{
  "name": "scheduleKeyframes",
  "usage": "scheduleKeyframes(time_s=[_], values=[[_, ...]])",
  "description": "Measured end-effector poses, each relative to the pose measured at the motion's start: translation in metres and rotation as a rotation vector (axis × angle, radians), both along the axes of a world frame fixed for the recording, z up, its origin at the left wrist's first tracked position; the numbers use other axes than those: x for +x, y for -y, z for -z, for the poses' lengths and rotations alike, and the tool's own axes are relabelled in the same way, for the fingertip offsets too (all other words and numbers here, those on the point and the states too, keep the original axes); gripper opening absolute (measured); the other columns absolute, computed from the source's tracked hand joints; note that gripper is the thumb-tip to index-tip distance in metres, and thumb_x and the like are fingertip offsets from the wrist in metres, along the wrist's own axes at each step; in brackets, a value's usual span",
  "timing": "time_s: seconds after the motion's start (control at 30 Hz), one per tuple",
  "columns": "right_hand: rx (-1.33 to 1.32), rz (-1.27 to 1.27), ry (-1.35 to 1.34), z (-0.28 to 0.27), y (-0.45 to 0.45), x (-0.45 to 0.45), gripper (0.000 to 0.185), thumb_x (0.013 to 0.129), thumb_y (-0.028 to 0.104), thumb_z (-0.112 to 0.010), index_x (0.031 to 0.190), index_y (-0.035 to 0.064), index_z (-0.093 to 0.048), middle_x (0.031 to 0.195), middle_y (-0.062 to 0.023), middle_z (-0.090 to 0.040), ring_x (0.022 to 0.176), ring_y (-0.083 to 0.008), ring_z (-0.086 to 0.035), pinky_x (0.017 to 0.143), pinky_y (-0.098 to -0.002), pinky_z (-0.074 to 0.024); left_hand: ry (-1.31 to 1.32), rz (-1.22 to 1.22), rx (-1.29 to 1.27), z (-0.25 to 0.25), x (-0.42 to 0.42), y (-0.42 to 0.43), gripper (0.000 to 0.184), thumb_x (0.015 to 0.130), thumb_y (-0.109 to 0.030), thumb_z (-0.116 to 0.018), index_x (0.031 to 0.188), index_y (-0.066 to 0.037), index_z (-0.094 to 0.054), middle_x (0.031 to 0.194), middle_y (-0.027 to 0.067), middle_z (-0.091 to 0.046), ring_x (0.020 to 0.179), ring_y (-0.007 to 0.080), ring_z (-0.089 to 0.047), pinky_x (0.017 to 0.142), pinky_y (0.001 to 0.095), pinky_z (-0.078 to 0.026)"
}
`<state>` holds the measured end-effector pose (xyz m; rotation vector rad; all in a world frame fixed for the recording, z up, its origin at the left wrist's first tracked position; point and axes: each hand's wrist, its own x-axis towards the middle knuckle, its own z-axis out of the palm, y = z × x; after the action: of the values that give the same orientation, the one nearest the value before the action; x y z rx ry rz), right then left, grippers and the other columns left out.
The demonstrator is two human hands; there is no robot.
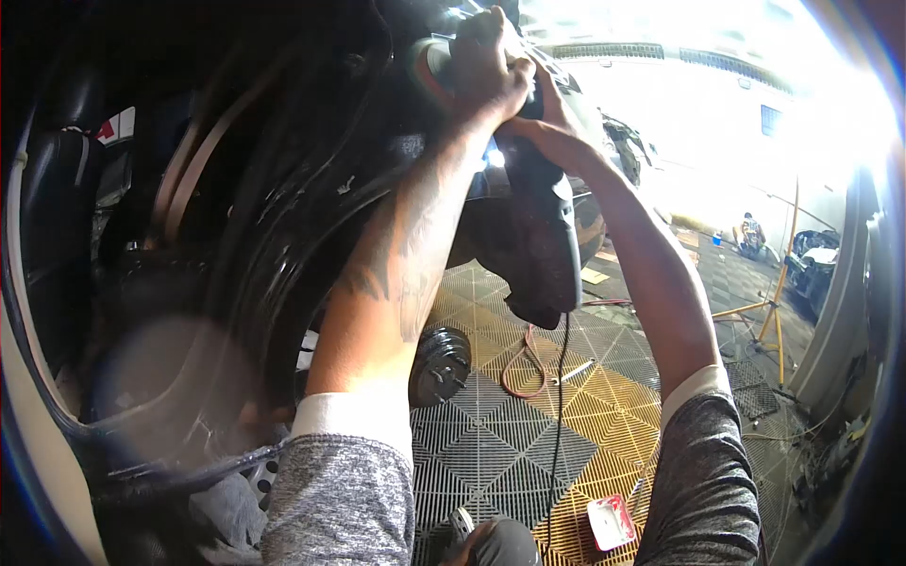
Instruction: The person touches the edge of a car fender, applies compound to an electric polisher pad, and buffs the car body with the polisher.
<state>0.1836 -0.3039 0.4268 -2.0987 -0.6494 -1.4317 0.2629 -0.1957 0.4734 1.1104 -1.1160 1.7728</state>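
Observation:
My left hand [493, 71] is wrapped over the head of a black corded polisher [538, 226], high in the view. Close below it, my right hand [562, 137] grips the tool's body with its thumb across it. The round pad [434, 71] at the tool's head faces left, up against a dark, glossy car body [321, 160]. Whether the pad actually touches the surface I cannot tell. The tool's handle end points down, and its black cord [561, 424] drops to the floor.
Below lies a grey and yellow grid-tile floor [510, 443]. On it are a wheel hub part [441, 363], a red hose loop [524, 368], a wrench-like tool [574, 371] and a red and white tray [612, 522]. A yellow stand [780, 311] is at right.

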Motion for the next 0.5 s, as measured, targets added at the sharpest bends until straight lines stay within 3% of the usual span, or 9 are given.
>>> scheduleKeyframes(time_s=[0.03, 0.13, 0.27, 0.4, 0.5], values=[[0.001, -0.002, 0.0, 0.006, 0.003, -0.003, 0.124, 0.068, 0.041, -0.091, 0.161, 0.0114, -0.016, 0.159, -0.0258, -0.033, 0.147, -0.0372, -0.034, 0.118, -0.0455, -0.0336, 0.046, 0.042, -0.022, 0.004, 0.001, 0.001, 0.078, 0.078, -0.021, -0.072, 0.146, 0.003, -0.042, 0.134, 0.0275, -0.048, 0.126, 0.0435, -0.044, 0.11, 0.0527, -0.034], [-0.015, 0.078, -0.11, 0.029, 0.005, -0.02, 0.122, 0.069, 0.036, -0.091, 0.162, 0.0161, -0.015, 0.156, -0.0273, -0.038, 0.146, -0.0381, -0.037, 0.117, -0.0463, -0.0358, 0.02, 0.098, 0.032, 0.028, -0.005, 0.0, 0.076, 0.078, -0.018, -0.07, 0.145, 0.003, -0.042, 0.127, 0.0295, -0.048, 0.12, 0.0454, -0.046, 0.105, 0.0536, -0.036], [-0.068, 0.016, -0.111, 0.067, 0.022, -0.023, 0.121, 0.069, 0.035, -0.09, 0.162, 0.0159, -0.016, 0.154, -0.0279, -0.041, 0.145, -0.0394, -0.038, 0.118, -0.0483, -0.0335, -0.048, 0.089, -0.022, 0.076, -0.017, 0.011, 0.077, 0.08, -0.017, -0.067, 0.149, 0.0, -0.039, 0.13, 0.0332, -0.043, 0.116, 0.0475, -0.046, 0.102, 0.0545, -0.038], [-0.072, -0.068, -0.117, 0.103, 0.026, -0.03, 0.119, 0.07, 0.035, -0.088, 0.162, 0.0131, -0.015, 0.154, -0.0265, -0.042, 0.144, -0.0375, -0.04, 0.119, -0.0477, -0.031, -0.128, 0.102, 0.018, 0.121, -0.034, 0.011, 0.079, 0.083, -0.015, -0.067, 0.154, -0.004, -0.034, 0.144, 0.0383, -0.033, 0.132, 0.0532, -0.038, 0.113, 0.0568, -0.031], [-0.043, -0.054, -0.16, 0.124, 0.014, -0.043, 0.118, 0.071, 0.032, -0.087, 0.162, 0.0126, -0.013, 0.153, -0.0252, -0.043, 0.143, -0.0361, -0.042, 0.118, -0.0461, -0.0332, -0.18, 0.129, 0.057, 0.143, -0.051, -0.002, 0.078, 0.084, -0.012, -0.066, 0.155, -0.004, -0.034, 0.146, 0.0388, -0.033, 0.134, 0.0535, -0.037, 0.113, 0.0577, -0.031]])
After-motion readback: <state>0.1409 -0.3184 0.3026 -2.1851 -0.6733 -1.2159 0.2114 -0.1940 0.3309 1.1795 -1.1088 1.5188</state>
